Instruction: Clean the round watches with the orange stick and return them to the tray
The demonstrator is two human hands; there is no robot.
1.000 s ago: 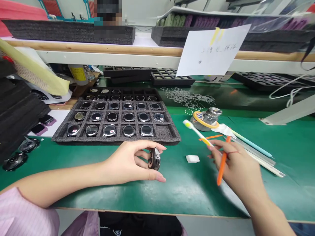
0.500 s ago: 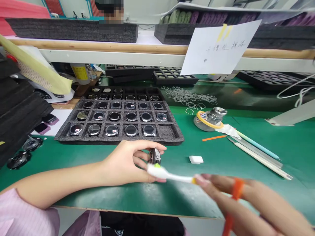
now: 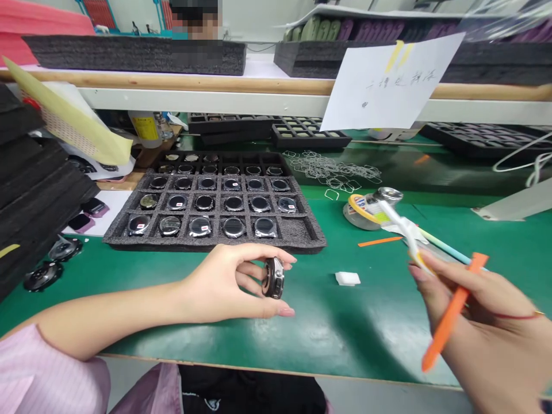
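My left hand (image 3: 228, 282) grips a round watch (image 3: 274, 278) without a strap, held on edge above the green table, its side with the buttons showing. My right hand (image 3: 495, 310), at the right, holds a white toothbrush (image 3: 401, 227) between thumb and fingers, its head raised in front of a glass jar (image 3: 357, 218). An orange flat stick (image 3: 451, 325) is also tucked among the fingers of that hand. Between the two hands, a small white block (image 3: 347, 279) lies on the table. Behind my left hand is a black foam tray (image 3: 215, 248) of round watches.
Two loose watch cases (image 3: 43, 276) and a stack of black foam (image 3: 47, 172) are at the left. Thin white rings (image 3: 332, 167) lie beyond the tray. Pens (image 3: 446, 244) and another orange strip (image 3: 379, 241) lie near the jar. A shelf (image 3: 215, 99) with a hanging paper crosses behind.
My right hand has moved the toothbrush away from the watch, right and up to the jar. The left hand still holds the watch in nearly the same place.
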